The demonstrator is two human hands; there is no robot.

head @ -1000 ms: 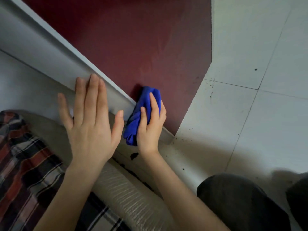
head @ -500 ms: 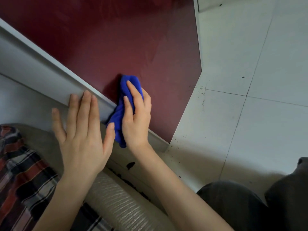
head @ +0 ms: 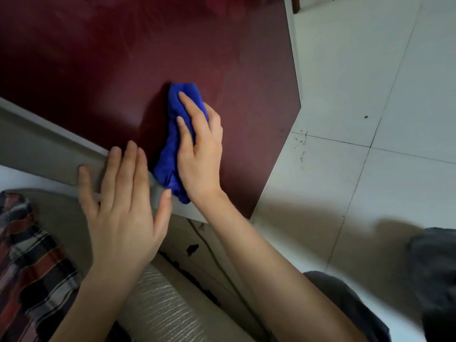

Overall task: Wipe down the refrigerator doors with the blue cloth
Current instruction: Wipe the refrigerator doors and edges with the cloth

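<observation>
The refrigerator door (head: 98,58) is a dark red glossy panel that fills the upper left of the head view. Its grey side edge (head: 49,144) runs diagonally below it. My right hand (head: 202,154) holds the bunched blue cloth (head: 170,156) against the red panel near the door's lower part. Its fingers lie over the cloth and its thumb is hidden. My left hand (head: 123,211) rests flat with spread fingers on the grey edge, just left of the cloth.
Pale floor tiles (head: 370,95) with dark specks lie to the right of the door. A ribbed grey hose (head: 160,304) and a plaid fabric (head: 29,255) are at the lower left. My knee in dark trousers (head: 431,267) is at the lower right.
My right hand has slid the cloth up and away from the grey edge, further onto the red panel. My left hand stays flat on the edge.
</observation>
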